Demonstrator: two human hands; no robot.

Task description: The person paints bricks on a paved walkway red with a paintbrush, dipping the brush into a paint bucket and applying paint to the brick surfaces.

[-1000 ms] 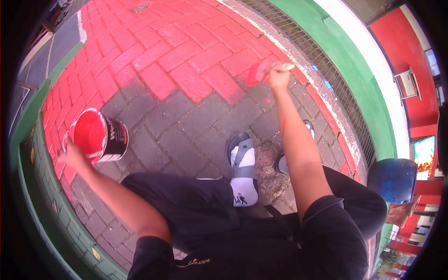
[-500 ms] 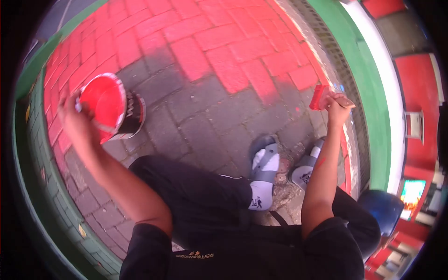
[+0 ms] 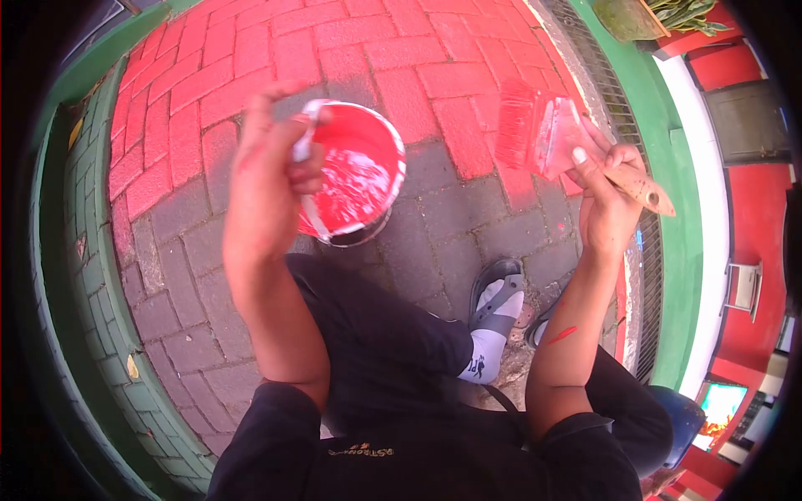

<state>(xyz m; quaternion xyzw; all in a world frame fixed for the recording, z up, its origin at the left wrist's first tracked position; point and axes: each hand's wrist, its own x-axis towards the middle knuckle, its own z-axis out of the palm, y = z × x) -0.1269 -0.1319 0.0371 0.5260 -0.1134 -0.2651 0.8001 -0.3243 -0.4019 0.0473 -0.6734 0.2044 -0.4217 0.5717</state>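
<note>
My left hand is closed on the white grip of the handle of a paint bucket, its index finger stretched out. The bucket has a paint-smeared white rim and a dark outer wall, and glossy red paint shows inside. My right hand grips a wide paintbrush by its wooden handle, thumb on top. Red paint covers the bristles, which point left over the paving. Red smears mark my right forearm.
Red-painted paving bricks spread ahead; bare grey bricks lie nearer my sandalled foot. A drain grating and green strip run along the right. A low green wall curves along the left. A potted plant stands top right.
My left hand has moved right with the bucket, which now sits nearer the middle, closer to my knee. The paintbrush has come up closer to the camera, bristles still pointing left.
</note>
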